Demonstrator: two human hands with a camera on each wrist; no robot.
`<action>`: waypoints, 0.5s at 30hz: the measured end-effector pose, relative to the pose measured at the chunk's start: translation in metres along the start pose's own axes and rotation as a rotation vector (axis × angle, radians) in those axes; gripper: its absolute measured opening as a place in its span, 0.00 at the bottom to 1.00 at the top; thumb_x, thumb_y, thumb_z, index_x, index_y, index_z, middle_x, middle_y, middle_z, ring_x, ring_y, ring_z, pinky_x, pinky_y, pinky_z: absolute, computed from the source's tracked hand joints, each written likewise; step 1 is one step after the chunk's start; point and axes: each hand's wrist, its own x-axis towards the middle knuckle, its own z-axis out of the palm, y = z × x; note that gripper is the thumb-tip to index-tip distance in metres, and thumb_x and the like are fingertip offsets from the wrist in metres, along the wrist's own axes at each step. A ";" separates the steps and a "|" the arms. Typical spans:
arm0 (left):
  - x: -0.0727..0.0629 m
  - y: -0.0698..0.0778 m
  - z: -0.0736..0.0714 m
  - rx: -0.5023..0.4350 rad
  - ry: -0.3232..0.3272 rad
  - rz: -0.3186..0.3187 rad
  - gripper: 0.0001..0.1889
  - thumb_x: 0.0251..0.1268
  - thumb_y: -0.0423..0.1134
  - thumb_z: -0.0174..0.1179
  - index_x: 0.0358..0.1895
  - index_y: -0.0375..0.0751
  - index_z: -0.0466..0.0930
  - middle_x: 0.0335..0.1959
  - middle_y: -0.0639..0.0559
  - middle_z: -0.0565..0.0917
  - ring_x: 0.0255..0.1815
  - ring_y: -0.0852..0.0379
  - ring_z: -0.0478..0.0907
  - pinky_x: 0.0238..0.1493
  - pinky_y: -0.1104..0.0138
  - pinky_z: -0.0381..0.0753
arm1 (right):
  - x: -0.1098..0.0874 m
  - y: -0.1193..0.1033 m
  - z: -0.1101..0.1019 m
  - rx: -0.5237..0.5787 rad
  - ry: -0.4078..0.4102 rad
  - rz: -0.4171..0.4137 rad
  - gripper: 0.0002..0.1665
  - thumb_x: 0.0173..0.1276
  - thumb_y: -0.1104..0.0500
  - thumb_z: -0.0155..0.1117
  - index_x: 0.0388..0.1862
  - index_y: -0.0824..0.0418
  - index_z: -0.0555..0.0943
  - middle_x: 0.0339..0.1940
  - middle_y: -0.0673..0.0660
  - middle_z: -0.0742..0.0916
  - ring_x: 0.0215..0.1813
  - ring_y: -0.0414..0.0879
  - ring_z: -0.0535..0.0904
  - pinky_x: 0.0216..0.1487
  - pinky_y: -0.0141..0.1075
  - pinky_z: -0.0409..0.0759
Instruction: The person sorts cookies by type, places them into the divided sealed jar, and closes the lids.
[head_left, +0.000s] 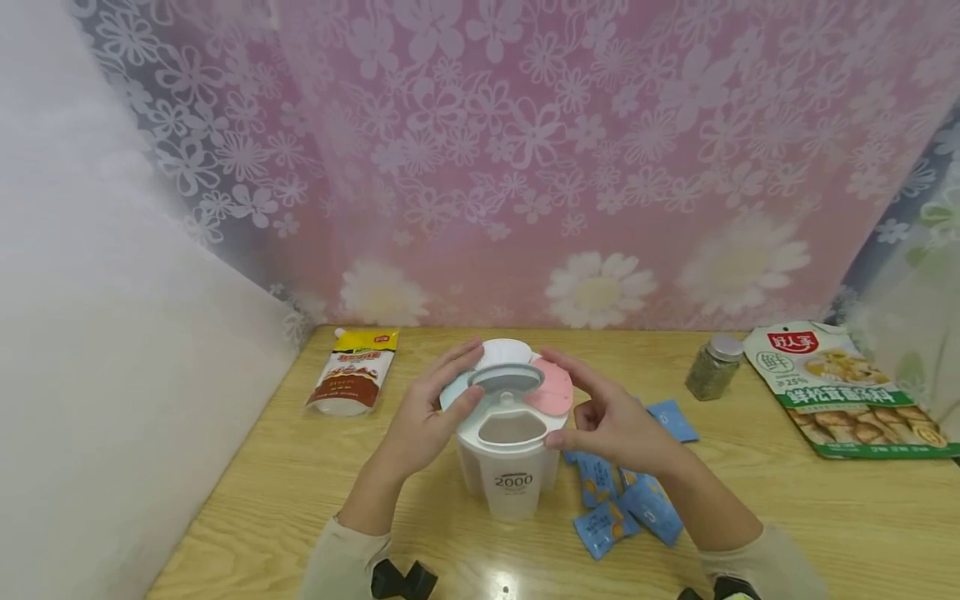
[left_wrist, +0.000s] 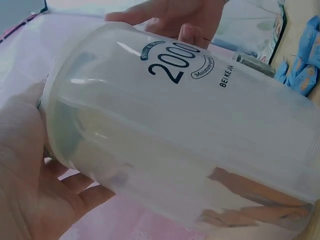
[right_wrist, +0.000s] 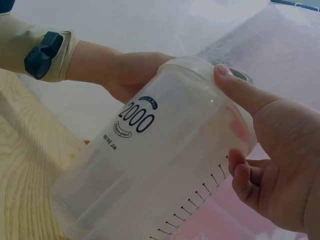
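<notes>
A translucent storage canister (head_left: 513, 492) marked "2000" stands on the table between the hands. Its round lid has a pink flap (head_left: 551, 388), a pale blue part and a white part. At the front, a grey-rimmed flap (head_left: 507, 379) is raised behind an uncovered opening (head_left: 512, 428). My left hand (head_left: 429, 410) grips the lid's left side, thumb on top. From the right, my right hand (head_left: 624, 427) holds the rim, thumb at the front and index finger farther back. Brown stick-like pieces (left_wrist: 250, 192) show low inside the canister in the left wrist view.
Several blue packets (head_left: 600, 527) lie right of the canister, partly under the right forearm. A small lidded jar (head_left: 713, 368) and a green-and-white pouch (head_left: 847, 392) are farther right. A spouted yellow, white and brown pouch (head_left: 356, 371) lies back left. Floral cloth (head_left: 525, 167) hangs behind.
</notes>
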 end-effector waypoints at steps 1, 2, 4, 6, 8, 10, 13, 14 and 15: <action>0.000 0.000 -0.001 -0.006 -0.009 -0.016 0.26 0.74 0.42 0.58 0.72 0.46 0.70 0.74 0.48 0.69 0.70 0.48 0.71 0.64 0.58 0.76 | 0.000 0.000 0.000 0.013 -0.001 -0.003 0.56 0.62 0.66 0.73 0.82 0.44 0.54 0.77 0.54 0.65 0.15 0.42 0.63 0.16 0.33 0.67; 0.000 -0.001 -0.001 -0.013 -0.023 -0.033 0.27 0.74 0.43 0.57 0.74 0.47 0.67 0.74 0.49 0.68 0.69 0.49 0.71 0.63 0.58 0.77 | 0.000 0.001 0.000 0.026 -0.003 -0.007 0.56 0.62 0.66 0.73 0.82 0.44 0.54 0.77 0.54 0.65 0.15 0.42 0.63 0.16 0.33 0.67; 0.001 -0.002 -0.002 -0.041 -0.054 -0.069 0.29 0.74 0.44 0.57 0.76 0.49 0.63 0.72 0.47 0.70 0.64 0.50 0.74 0.59 0.58 0.79 | 0.000 0.000 0.000 0.060 -0.009 -0.006 0.56 0.62 0.68 0.72 0.82 0.45 0.53 0.78 0.54 0.64 0.15 0.43 0.62 0.17 0.34 0.67; 0.002 -0.003 -0.002 -0.076 -0.083 -0.098 0.30 0.75 0.44 0.57 0.76 0.50 0.62 0.70 0.46 0.72 0.61 0.50 0.76 0.59 0.61 0.79 | -0.001 0.000 -0.001 0.090 -0.014 -0.010 0.56 0.62 0.69 0.71 0.82 0.47 0.53 0.79 0.56 0.63 0.16 0.44 0.62 0.17 0.34 0.67; 0.002 -0.002 -0.003 -0.100 -0.106 -0.130 0.30 0.75 0.45 0.56 0.77 0.52 0.61 0.68 0.45 0.73 0.60 0.51 0.77 0.58 0.63 0.79 | -0.003 0.000 -0.002 0.114 -0.022 -0.003 0.56 0.63 0.70 0.70 0.83 0.48 0.52 0.81 0.57 0.60 0.16 0.44 0.63 0.18 0.35 0.69; 0.001 -0.002 -0.003 -0.121 -0.119 -0.154 0.30 0.75 0.45 0.56 0.77 0.54 0.61 0.68 0.45 0.73 0.59 0.51 0.77 0.57 0.64 0.79 | -0.005 0.000 -0.004 0.118 -0.025 -0.001 0.55 0.63 0.70 0.70 0.83 0.49 0.51 0.81 0.60 0.60 0.17 0.44 0.65 0.18 0.35 0.70; 0.000 -0.001 -0.004 -0.138 -0.125 -0.175 0.30 0.75 0.46 0.57 0.77 0.55 0.61 0.70 0.47 0.71 0.60 0.51 0.77 0.58 0.64 0.79 | -0.009 0.000 -0.007 0.109 -0.025 0.004 0.55 0.64 0.70 0.69 0.82 0.49 0.52 0.79 0.65 0.61 0.17 0.43 0.67 0.18 0.35 0.71; -0.001 0.000 -0.004 -0.146 -0.126 -0.180 0.30 0.75 0.46 0.57 0.77 0.55 0.61 0.71 0.47 0.71 0.60 0.51 0.77 0.58 0.64 0.79 | -0.011 0.000 -0.009 0.104 -0.024 0.002 0.54 0.64 0.71 0.68 0.82 0.50 0.52 0.79 0.66 0.62 0.17 0.43 0.67 0.18 0.36 0.70; -0.001 0.000 -0.004 -0.153 -0.127 -0.184 0.30 0.75 0.46 0.57 0.77 0.55 0.61 0.70 0.46 0.71 0.60 0.51 0.77 0.58 0.64 0.79 | -0.013 0.000 -0.011 0.104 -0.024 0.003 0.54 0.64 0.71 0.68 0.82 0.50 0.52 0.78 0.66 0.63 0.17 0.43 0.67 0.18 0.36 0.70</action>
